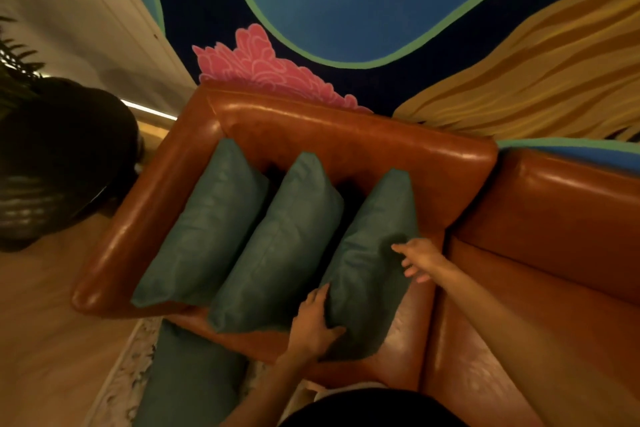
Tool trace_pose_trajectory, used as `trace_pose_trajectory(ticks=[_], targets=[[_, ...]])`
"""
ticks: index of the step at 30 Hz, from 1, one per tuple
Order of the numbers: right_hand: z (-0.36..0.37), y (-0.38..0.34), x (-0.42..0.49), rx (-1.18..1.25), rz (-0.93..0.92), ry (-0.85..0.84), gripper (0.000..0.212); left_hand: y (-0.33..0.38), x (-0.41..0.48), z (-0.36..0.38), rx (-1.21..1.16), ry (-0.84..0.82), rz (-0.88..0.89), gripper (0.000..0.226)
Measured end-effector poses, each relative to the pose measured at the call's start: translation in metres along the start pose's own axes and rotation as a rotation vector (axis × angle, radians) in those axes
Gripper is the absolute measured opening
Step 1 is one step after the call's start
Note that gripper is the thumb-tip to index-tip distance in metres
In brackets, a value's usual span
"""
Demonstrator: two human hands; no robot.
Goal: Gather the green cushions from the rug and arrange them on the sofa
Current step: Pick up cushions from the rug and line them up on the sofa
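Head view: third cushion propped against sofa backrest, centre frame.
Left hand grips its lower edge; right hand open, fingers spread at its right side, probably aligning it with two neighbouring cushions. Fourth cushion on rug, lower left.

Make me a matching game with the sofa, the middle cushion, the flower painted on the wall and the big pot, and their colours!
Things:
1. sofa
2. middle cushion
3. wall flower
4. pot

Colours:
A. pink
B. green
C. black
D. orange-brown

Pairs: 1-D, 2-B, 3-A, 4-C
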State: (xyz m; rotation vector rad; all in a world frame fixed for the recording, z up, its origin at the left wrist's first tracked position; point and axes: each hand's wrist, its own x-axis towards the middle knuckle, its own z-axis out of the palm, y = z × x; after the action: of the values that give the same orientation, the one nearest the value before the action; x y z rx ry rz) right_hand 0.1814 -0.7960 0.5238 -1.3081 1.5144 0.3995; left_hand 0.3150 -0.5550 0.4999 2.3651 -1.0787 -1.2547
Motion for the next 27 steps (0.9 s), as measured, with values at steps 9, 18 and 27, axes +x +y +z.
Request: trace_pose_trajectory(ticks=[9,18,27], targets=[[-0.013,-0.039,0.050,0.068,0.079,-0.080,0.123,-0.014,-0.005,-0.019,-0.175,-0.053,-0.272,0.113],[-0.032,-0.032,0.090,0.048,0.017,-0.037,0.050,-0.010,-0.002,-0.008,-0.628,-0.087,-0.334,0.052],[-0.050,-0.015,0.061,0.148,-0.044,-0.010,0.059,-0.009,0.000,-0.006,-0.620,0.028,-0.251,0.060]])
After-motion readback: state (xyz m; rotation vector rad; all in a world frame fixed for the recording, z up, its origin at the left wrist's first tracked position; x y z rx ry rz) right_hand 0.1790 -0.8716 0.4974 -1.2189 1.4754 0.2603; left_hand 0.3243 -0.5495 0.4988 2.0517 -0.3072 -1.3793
